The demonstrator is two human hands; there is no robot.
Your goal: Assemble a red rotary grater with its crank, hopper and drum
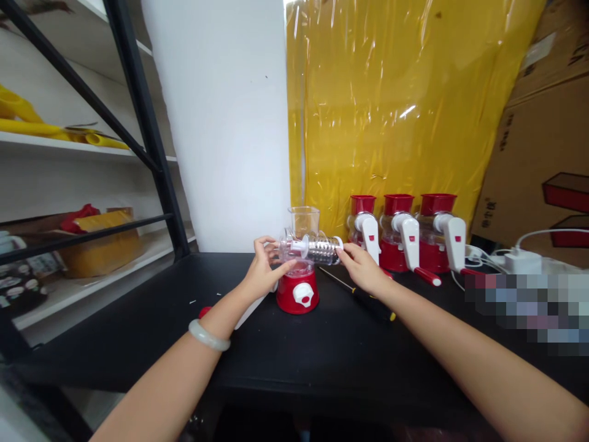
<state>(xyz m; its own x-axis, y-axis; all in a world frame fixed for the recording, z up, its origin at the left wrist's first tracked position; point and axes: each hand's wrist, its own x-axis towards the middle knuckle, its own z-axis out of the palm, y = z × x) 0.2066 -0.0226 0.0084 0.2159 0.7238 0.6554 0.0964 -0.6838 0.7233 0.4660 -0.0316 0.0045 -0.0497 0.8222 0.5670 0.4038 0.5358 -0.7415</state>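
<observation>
A rotary grater [298,293] with a red base, a white knob and a clear upper body stands upright on the black table. My left hand [265,265] is closed around the left side of its clear housing, thumb in front. My right hand [361,265] grips the white-rimmed right end of a metal grater drum [324,250]. The drum lies level, its left end at the opening of the clear housing; how deep it sits inside I cannot tell. A white crank handle [252,310] with a red knob shows partly behind my left wrist.
Three assembled red-and-white rotary graters [399,236] stand in a row at the back right. Behind my right hand lies a screwdriver [375,304] with a black and yellow handle. A white power adapter [523,262] with cables sits farther right. Shelving [151,144] rises at left.
</observation>
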